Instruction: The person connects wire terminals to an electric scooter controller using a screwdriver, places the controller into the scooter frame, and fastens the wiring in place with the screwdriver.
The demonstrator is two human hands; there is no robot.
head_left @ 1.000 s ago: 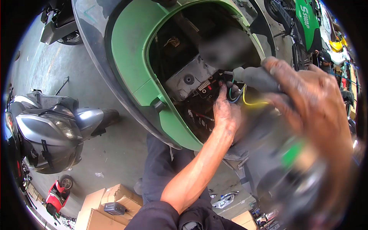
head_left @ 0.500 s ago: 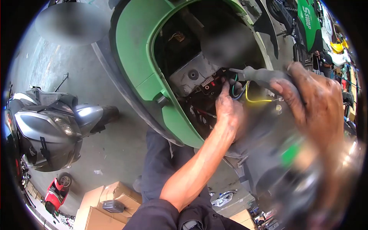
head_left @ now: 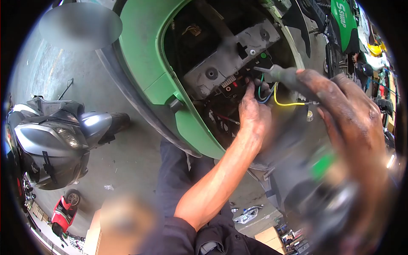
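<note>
Two bare hands meet over the opening in a green shell (head_left: 142, 44), the right one closed round a screwdriver (head_left: 284, 74), the left one narrow. The right hand (head_left: 352, 100) comes in from the near right and grips the dark handle; the tool's long axis runs left and slightly far, its shaft ending just to the far side of the left thumb. Whether the tip touches anything there I cannot tell.

The left hand (head_left: 253, 112) reaches in from the near side, thumb and fingers drawn together at the right end of a black electrical block (head_left: 233, 85); what it pinches is hidden. Of the two, the left hand is nearer the block, which lies just left of its thumb and along the near edge of a grey metal bracket (head_left: 223, 63). A yellow wire (head_left: 289, 104) curves between the hands, right of the blue wire (head_left: 267, 100) beside the left fingers.
</note>
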